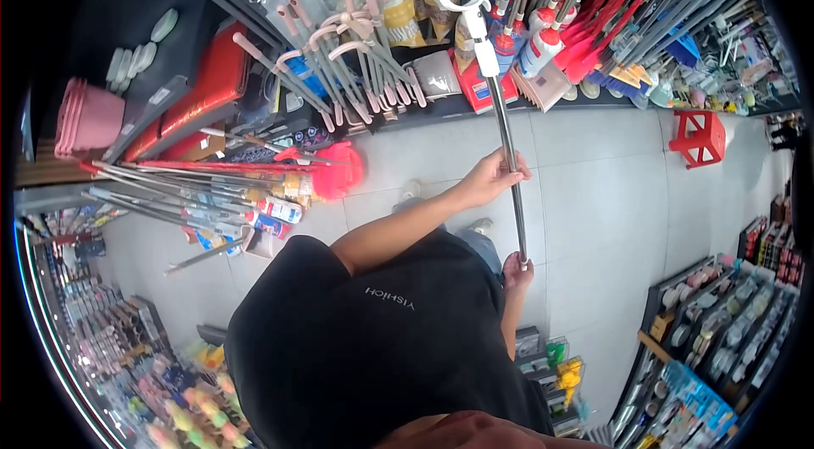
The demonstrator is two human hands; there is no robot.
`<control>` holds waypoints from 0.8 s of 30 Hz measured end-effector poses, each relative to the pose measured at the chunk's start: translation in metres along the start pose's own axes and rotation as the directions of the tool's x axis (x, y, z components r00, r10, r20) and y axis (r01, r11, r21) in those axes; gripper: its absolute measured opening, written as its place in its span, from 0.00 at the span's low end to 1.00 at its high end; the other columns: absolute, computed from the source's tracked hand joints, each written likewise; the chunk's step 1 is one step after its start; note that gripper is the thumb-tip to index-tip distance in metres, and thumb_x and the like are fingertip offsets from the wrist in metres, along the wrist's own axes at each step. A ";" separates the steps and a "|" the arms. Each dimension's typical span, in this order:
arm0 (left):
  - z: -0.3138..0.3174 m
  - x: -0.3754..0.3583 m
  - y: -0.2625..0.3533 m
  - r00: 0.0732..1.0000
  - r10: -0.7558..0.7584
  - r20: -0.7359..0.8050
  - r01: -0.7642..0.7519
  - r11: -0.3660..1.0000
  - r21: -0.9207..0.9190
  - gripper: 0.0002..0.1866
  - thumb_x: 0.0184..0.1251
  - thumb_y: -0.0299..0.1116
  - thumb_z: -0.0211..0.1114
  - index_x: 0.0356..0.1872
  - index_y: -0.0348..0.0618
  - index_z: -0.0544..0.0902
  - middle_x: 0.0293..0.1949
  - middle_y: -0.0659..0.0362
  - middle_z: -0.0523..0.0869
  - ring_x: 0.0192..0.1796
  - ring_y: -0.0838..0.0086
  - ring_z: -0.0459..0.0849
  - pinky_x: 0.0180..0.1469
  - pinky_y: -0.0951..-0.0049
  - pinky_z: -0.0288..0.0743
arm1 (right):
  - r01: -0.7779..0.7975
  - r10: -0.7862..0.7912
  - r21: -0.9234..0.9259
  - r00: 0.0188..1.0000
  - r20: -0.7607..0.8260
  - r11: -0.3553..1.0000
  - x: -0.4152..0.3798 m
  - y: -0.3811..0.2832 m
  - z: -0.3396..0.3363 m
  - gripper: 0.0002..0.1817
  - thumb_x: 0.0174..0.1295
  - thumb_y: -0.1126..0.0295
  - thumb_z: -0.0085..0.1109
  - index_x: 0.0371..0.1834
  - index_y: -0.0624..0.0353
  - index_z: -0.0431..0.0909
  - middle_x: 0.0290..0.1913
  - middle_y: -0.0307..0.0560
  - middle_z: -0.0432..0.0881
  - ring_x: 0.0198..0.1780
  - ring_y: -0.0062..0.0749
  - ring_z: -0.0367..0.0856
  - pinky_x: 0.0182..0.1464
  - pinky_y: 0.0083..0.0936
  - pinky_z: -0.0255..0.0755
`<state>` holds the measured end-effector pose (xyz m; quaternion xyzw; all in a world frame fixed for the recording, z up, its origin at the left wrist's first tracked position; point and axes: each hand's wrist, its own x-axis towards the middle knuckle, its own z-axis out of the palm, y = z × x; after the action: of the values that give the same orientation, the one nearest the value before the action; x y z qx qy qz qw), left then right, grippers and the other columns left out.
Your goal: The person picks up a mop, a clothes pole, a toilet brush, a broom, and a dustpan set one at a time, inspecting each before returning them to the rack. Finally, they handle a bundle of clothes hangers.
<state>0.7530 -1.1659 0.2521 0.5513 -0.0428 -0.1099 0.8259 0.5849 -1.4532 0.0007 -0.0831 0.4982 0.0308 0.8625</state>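
Note:
A long metal pole (500, 114) with a white upper section and a white forked head points away from me toward the display at the top. My left hand (496, 178) is closed around the middle of its shaft. Close to my body, my right hand (517, 269) holds the pole's lower end. The forked head overlaps the bottles and bagged goods in the view, and whether it touches them cannot be told.
Pink-handled poles (348, 46) stand along the shelf ahead. A red stool (698, 139) is on the tiled floor (593, 195) at the right. Red dustpans (337, 171) and mop poles lie left. Stocked shelves (712, 339) are at the lower right.

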 end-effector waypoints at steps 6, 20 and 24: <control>0.062 0.020 -0.030 0.991 0.033 -0.129 -0.035 0.999 -0.021 0.11 0.71 0.27 0.57 0.52 0.38 0.73 0.43 0.56 0.84 0.53 0.73 0.81 0.52 0.74 0.74 | -0.042 0.044 -0.176 0.999 0.009 0.984 0.019 -0.085 0.015 0.19 0.63 0.59 0.57 0.39 0.69 0.75 0.38 0.55 0.82 0.41 0.40 0.82 0.48 0.35 0.79; 0.055 0.017 -0.018 0.747 0.258 -0.613 -0.320 0.947 0.009 0.27 0.76 0.41 0.50 0.69 0.45 0.55 0.55 0.50 0.77 0.51 0.63 0.83 0.52 0.64 0.79 | 0.036 -0.051 0.061 0.963 0.265 0.997 -0.001 -0.157 0.039 0.12 0.53 0.73 0.54 0.36 0.71 0.69 0.36 0.56 0.78 0.42 0.43 0.80 0.52 0.37 0.77; 0.002 0.004 0.027 0.473 0.389 -0.790 -0.596 0.802 0.039 0.31 0.76 0.43 0.49 0.71 0.45 0.47 0.52 0.45 0.77 0.44 0.55 0.85 0.47 0.56 0.82 | 0.271 -0.293 0.112 0.890 0.350 0.956 -0.022 -0.182 0.063 0.12 0.53 0.77 0.52 0.38 0.73 0.67 0.39 0.59 0.76 0.43 0.45 0.78 0.54 0.37 0.76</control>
<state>0.7602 -1.1588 0.2776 0.4018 0.1672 0.3744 0.8188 0.6530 -1.6208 0.0712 -0.1214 0.3138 -0.0947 0.9369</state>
